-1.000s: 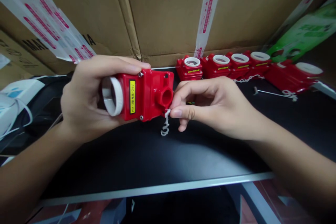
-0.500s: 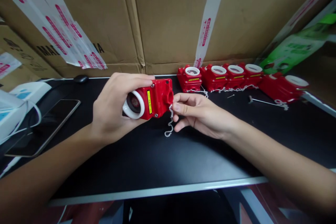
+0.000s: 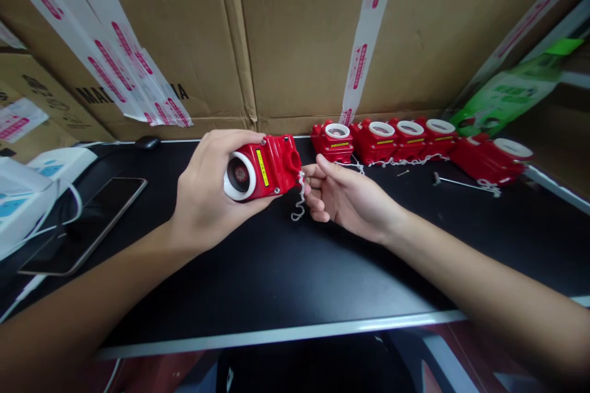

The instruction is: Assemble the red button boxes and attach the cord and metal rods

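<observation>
My left hand [image 3: 205, 193] grips a red box-shaped device [image 3: 267, 166] with a white ring on its front and a yellow label on its side, held above the black table [image 3: 286, 270]. A curly white cord [image 3: 298, 202] hangs from the device's right end. My right hand [image 3: 348, 196] is just right of the device, its thumb and forefinger pinching the cord's top where it leaves the housing; the other fingers are loosely curled.
Several matching red devices [image 3: 396, 138] stand in a row along the back against cardboard boxes [image 3: 299, 31]. A thin metal rod [image 3: 461, 183] lies at the right. A phone [image 3: 87, 221] and white boxes [image 3: 32, 190] sit at the left. A mouse [image 3: 147, 142] lies behind.
Both hands and the device have moved away from the camera toward the back of the table. The device's white ring has turned more toward me. My right hand keeps its pinch on the cord.
</observation>
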Demonstrator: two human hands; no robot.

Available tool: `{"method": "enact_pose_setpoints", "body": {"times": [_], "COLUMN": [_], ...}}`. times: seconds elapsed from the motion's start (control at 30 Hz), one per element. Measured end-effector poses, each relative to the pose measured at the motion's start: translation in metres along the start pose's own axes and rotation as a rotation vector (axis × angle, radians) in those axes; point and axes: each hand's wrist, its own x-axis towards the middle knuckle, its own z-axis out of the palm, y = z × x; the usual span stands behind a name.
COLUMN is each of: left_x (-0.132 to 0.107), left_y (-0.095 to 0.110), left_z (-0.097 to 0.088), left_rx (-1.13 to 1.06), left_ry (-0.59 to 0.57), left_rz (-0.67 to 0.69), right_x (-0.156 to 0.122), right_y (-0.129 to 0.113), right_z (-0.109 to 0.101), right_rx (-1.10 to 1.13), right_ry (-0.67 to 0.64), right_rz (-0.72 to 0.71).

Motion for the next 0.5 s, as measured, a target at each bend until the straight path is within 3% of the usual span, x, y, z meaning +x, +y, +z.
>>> {"method": "enact_pose_setpoints", "body": {"times": [0.1, 0.23, 0.33, 0.4, 0.5], "left_x": [0.0, 0.001, 0.003, 0.006, 0.01], "left_y": [-0.002, -0.014, -0.024, -0.029, -0.033], "left_z": [0.0, 0.001, -0.002, -0.007, -0.018], "left_rx": [0.013, 0.08, 0.122, 0.147, 0.248], "left_ry": [-0.031, -0.071, -0.133, -0.258, -0.455], "left_rz": [-0.041, -0.125, -0.155, -0.141, -0.151], "right_x": [0.001, 0.0, -0.003, -0.004, -0.007], "right_y": [-0.008, -0.019, -0.018, -0.013, -0.006], "right_z": [-0.005, -0.012, -0.011, -0.008, -0.005], "right_rx": [-0.266, -0.844, -1.276, -1.504, -1.651], "right_ry": [0.125, 0.252, 0.194, 0.123, 0.058], "right_rz": [-0.149, -0.345, -0.324, -0.292, -0.246]}}
